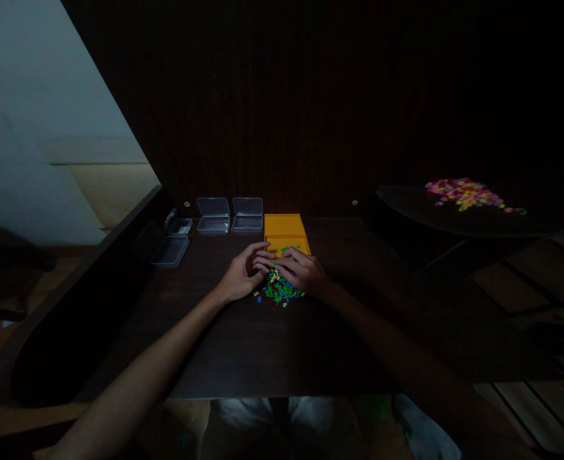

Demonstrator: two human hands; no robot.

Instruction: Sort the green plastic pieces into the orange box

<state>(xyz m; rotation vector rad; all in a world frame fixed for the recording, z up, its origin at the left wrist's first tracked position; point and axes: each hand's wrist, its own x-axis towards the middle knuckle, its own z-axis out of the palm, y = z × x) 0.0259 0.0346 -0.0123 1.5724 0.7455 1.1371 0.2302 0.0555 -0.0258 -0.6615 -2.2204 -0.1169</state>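
A loose heap of small building bricks (282,291), mostly green with some blue, white and yellow, lies on the dark table. My left hand (244,273) is at the heap's left edge, fingers curved and apart from the thumb, with nothing visible in it. From the right, my right hand (304,273) reaches over the heap with its fingers bent together. A bit of green shows by its fingertips; whether it is held is hidden. Just behind both hands stands an open yellow box (284,225), its lid laid back, with a few green bricks inside.
Two open clear plastic cases (213,223) (248,223) stand along the back panel. More clear cases (170,251) are at the left by the raised side board (85,300). On a dark shelf (406,201) at right lies a pile of pink and yellow pieces (468,193).
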